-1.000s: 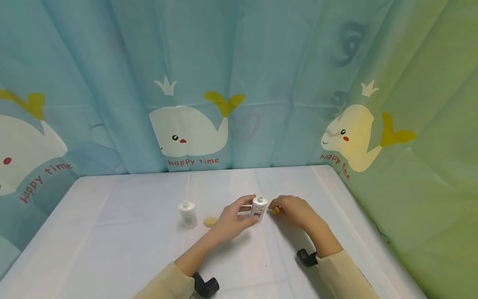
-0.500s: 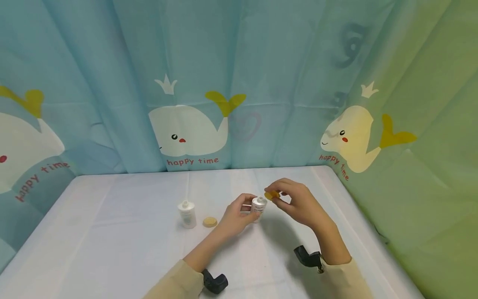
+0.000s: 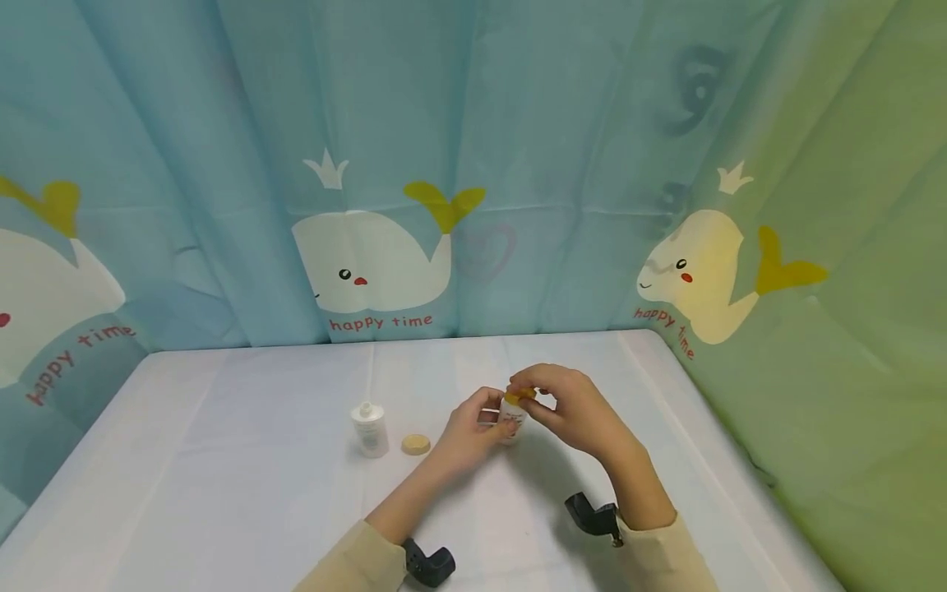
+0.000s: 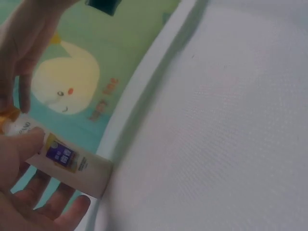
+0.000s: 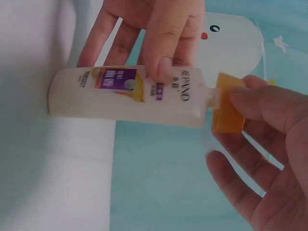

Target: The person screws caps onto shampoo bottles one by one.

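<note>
In the head view my left hand [image 3: 464,437] grips a small white shampoo-type bottle [image 5: 159,108] that stands upright on the table [image 3: 244,477]. Its label carries a purple square and large letters, seen clearly in the right wrist view. An orange-gold cap [image 5: 230,113] sits at the bottle's narrow neck, part of which still shows below it. My right hand [image 3: 580,411] pinches that cap between thumb and fingers. Farther left stand a second white bottle [image 3: 370,431], uncapped, and a pale gold cap [image 3: 416,445] lying flat beside it.
A blue-green curtain [image 3: 547,164] printed with whales hangs behind the table and along its right side. Black wrist-worn pieces [image 3: 431,566] show at both cuffs, close above the white tabletop.
My right hand has lifted the orange-gold cap from beside the bottle and brought it left onto the bottle's neck. My left hand keeps holding the bottle in about the same place.
</note>
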{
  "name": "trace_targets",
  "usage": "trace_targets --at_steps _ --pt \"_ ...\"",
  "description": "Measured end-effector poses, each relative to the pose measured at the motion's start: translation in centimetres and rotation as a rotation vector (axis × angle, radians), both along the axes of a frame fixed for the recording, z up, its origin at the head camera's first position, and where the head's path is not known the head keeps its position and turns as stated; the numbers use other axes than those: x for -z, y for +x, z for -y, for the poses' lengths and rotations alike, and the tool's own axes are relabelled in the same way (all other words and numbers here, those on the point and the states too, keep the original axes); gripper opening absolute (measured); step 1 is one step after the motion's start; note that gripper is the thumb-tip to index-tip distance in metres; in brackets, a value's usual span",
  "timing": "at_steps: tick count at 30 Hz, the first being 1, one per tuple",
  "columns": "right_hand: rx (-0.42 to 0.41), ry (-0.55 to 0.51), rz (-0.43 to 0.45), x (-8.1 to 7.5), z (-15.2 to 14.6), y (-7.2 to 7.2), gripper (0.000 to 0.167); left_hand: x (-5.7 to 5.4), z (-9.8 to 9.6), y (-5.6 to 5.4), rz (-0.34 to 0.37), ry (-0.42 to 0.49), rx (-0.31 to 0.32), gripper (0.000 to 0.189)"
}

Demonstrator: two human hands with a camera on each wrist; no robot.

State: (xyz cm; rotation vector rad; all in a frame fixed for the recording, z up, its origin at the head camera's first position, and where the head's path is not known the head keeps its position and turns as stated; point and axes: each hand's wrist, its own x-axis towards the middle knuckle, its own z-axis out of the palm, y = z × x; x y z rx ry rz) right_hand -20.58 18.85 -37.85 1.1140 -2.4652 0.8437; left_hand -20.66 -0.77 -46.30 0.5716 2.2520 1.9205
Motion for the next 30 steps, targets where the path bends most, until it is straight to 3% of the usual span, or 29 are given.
trace_targets --at_steps 9,17,25,30 --pt "0.022 -0.012 -0.022 0.1 0.1 0.1 0.019 -0.7 -0.2 0.3 -0.016 -0.015 -0.011 0.033" --pt "0.052 0.02 -0.013 0.2 0.4 0.2 0.018 -3.1 -0.1 1.6 -0.012 -0.017 0.006 0.03" --pt "0.067 0.084 -0.01 -0.2 0.0 0.6 0.032 -0.6 -0.4 0.3 -0.017 -0.022 -0.009 0.031" --pt "0.062 0.098 -0.037 -0.3 0.1 0.7 0.034 -0.1 -0.3 0.0 -0.023 -0.029 -0.009 0.031"
